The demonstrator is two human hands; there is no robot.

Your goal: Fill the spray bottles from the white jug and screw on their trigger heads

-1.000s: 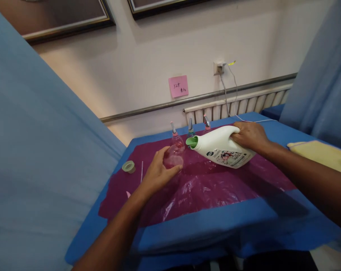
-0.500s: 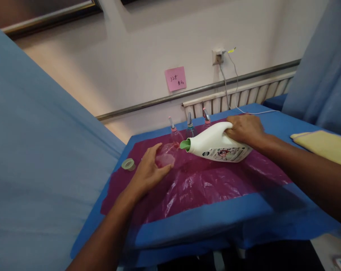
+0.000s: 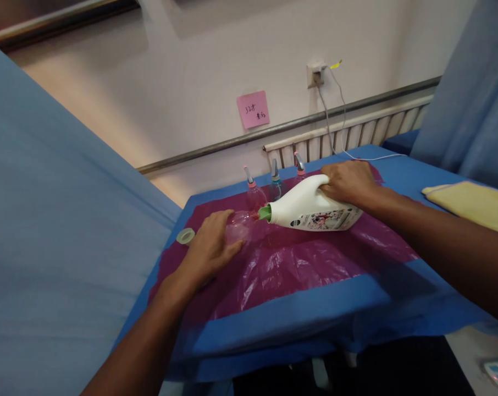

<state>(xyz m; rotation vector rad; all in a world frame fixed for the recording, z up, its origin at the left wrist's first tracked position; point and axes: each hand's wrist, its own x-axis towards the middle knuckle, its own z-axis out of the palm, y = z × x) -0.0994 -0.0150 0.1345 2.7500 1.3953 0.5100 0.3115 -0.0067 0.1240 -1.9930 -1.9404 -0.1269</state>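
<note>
My left hand point(image 3: 214, 242) is closed around a clear plastic bottle point(image 3: 237, 226), tilted with its reddish neck toward the right. My right hand point(image 3: 348, 180) grips the handle of a large white jug point(image 3: 310, 206) with a printed label, lying nearly on its side. The jug's green spout point(image 3: 265, 213) meets the bottle's neck; whether liquid runs between them I cannot tell. To the left of my left hand sits a pale green cap point(image 3: 186, 236) on the purple plastic sheet point(image 3: 290, 269).
Behind the jug stand three pump-top bottles, a pink one point(image 3: 256, 192), a blue one point(image 3: 277, 187) and another pink one point(image 3: 300, 165). A yellow cloth point(image 3: 471, 203) lies at the right on the blue-covered table point(image 3: 315, 311). Blue curtains point(image 3: 59, 231) hang on both sides; a cable point(image 3: 327, 118) runs down the wall.
Both hands have shifted slightly left in view with the bottle and jug. The jug's spout is now closer to the bottle's neck. The view has also tilted a little.
</note>
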